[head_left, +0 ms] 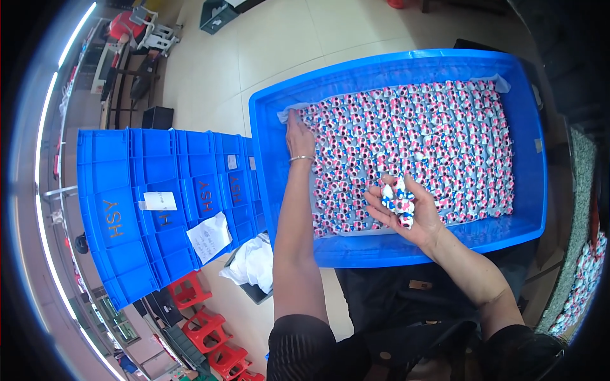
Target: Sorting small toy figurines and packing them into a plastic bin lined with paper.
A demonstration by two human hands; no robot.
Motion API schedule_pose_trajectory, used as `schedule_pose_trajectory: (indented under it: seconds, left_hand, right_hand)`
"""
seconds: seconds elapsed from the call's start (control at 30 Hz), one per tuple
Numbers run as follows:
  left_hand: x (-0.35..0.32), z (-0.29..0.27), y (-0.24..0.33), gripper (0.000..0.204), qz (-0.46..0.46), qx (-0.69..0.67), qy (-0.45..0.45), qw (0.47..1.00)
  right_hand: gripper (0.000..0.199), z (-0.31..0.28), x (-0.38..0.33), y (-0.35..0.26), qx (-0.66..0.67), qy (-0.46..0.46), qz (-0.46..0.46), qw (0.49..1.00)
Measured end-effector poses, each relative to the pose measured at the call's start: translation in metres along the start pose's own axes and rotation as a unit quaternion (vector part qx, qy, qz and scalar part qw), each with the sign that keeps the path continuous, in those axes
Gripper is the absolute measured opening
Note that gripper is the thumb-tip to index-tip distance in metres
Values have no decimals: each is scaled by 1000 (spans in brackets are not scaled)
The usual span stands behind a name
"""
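A large blue plastic bin (394, 254) holds rows of small painted figurines (406, 133) in white, pink and blue. My right hand (416, 216) is palm up over the bin's near part, fingers curled around several loose figurines (401, 204). At the far left corner, my left hand (298, 136) reaches down to the end of the rows, touching or very near a pale liner sheet (287, 115). Its fingers point away from me and look pressed together. Whatever is between those fingertips is hidden.
Blue crates (127, 209) with paper labels stand left of the bin. Below them are red stools (206, 327) and a dark tub with white bags (252, 263). More figurines (581, 286) lie on a surface at the far right. A green crate (217, 16) sits on the floor beyond.
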State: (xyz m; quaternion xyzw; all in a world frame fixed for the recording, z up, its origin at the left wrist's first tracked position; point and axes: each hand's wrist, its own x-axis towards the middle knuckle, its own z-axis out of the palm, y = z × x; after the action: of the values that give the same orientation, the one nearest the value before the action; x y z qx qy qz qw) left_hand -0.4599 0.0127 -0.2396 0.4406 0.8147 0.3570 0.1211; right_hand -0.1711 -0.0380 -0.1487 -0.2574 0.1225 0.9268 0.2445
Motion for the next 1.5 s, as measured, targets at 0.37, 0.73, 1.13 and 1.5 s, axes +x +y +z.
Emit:
schedule_pose_trajectory:
  seconds: [0.37, 0.73, 1.13, 1.5]
  left_hand:
    - [-17, -5, -12, 49, 164, 127, -29, 978]
    - [-24, 6, 20, 50, 202, 166, -58, 964]
    - [-20, 15, 34, 50, 199, 122, -88, 968]
    - [-18, 38, 65, 48, 277, 145, -71, 947]
  right_hand:
    - [40, -1, 0, 2, 1, -20, 10, 1000]
    - [41, 0, -7, -2, 31, -33, 5, 999]
    - [44, -22, -73, -44, 25, -53, -28, 998]
    - [44, -31, -82, -54, 67, -63, -58, 994]
